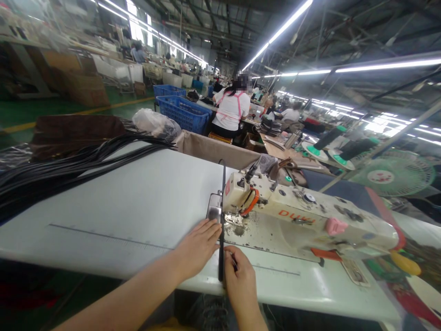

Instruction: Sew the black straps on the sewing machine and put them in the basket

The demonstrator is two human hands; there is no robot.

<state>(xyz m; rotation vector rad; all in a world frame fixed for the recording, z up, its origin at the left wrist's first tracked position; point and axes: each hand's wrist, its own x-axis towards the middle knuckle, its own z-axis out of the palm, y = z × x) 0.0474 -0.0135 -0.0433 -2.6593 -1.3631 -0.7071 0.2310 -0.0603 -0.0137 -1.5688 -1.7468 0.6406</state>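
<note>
A narrow black strap [221,262] runs front to back over the table, past the needle side of a white sewing machine [275,202]. My left hand [200,243] lies flat, fingers stretched out, its fingertips at the strap's left edge just in front of the presser foot area [234,219]. To the right of the strap, my right hand [241,276] is closed, thumb and fingers bent together close to the strap. A small dark thing shows between those fingers; its kind cannot be made out. Beside the needle area sits a shiny metal plate [214,212].
A pile of long black straps [69,174] covers the table's left side. A ruler line [113,237] marks the white tabletop [138,197]. Behind are a cloth-lined bin [210,149], blue crates [182,112] and a seated person [230,110]. Thread cones [325,140] and a fan [392,174] stand right.
</note>
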